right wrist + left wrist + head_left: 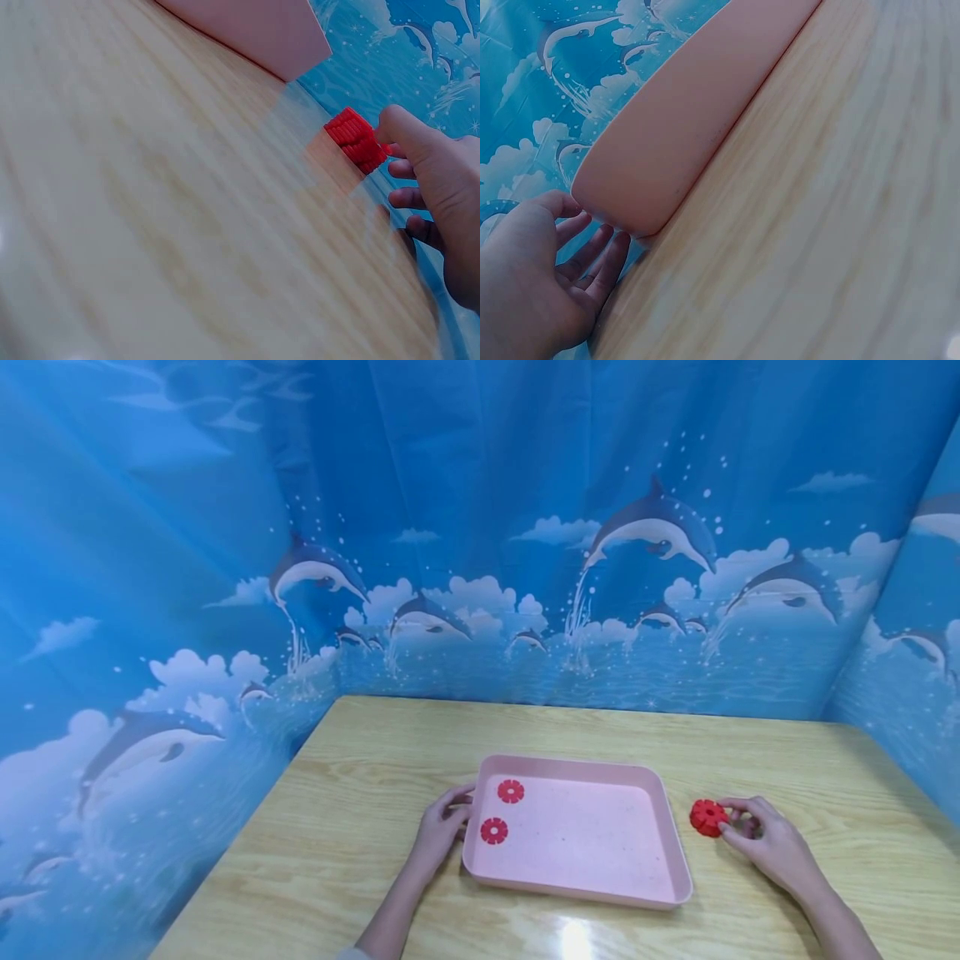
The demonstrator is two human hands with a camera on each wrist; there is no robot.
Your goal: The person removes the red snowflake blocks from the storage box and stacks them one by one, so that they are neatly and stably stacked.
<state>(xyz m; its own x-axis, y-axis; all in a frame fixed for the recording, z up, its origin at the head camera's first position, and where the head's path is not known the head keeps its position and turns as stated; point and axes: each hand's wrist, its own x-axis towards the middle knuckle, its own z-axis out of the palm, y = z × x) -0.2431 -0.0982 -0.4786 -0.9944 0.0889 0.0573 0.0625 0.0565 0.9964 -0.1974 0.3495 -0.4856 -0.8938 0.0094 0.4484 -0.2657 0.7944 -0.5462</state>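
A pink rectangular tray point(577, 893) lies on the table, with two flat red notched discs point(511, 791) point(493, 831) along its left side. My left hand point(437, 832) rests against the tray's left wall, fingers loosely bent; in the left wrist view the left hand point(547, 277) touches the outside corner. To the right of the tray stands a short stack of red notched discs point(707, 817). Thumb and forefinger of my right hand point(772, 847) pinch at the stack's right edge, near its top disc; the right wrist view shows the stack point(352, 139) from the side.
The wood-grain table point(360, 777) reaches back to a blue curtain point(480, 527) printed with dolphins and clouds. The curtain also encloses the left and right sides. Light glares off the table's front part.
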